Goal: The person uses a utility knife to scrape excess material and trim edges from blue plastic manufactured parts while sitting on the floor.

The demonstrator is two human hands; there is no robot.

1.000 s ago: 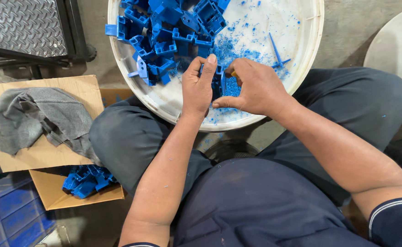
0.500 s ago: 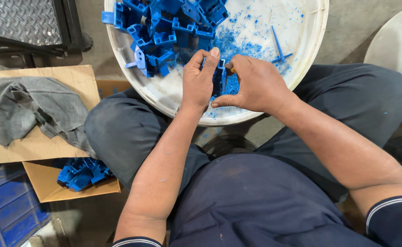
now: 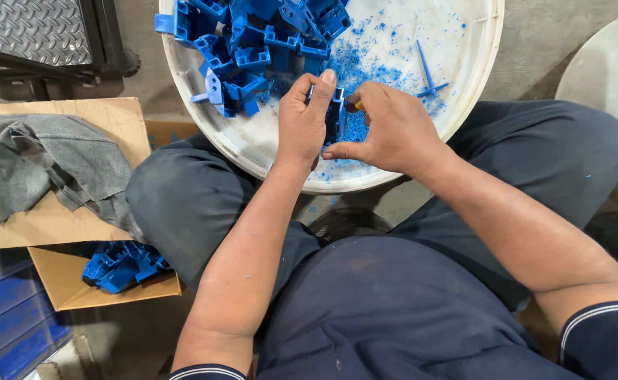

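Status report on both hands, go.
Left hand and right hand both gripping one blue part over the white tub. Blue shavings underneath. Pile of parts beyond, clear of the hands.

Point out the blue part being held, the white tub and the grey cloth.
blue part (image 3: 334, 116), head view, edge showing between the hands.
white tub (image 3: 249, 151), head view, near rim.
grey cloth (image 3: 34, 165), head view, middle fold.

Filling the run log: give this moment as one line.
left hand and right hand: hold blue plastic part | over white tray | cardboard box: blue parts
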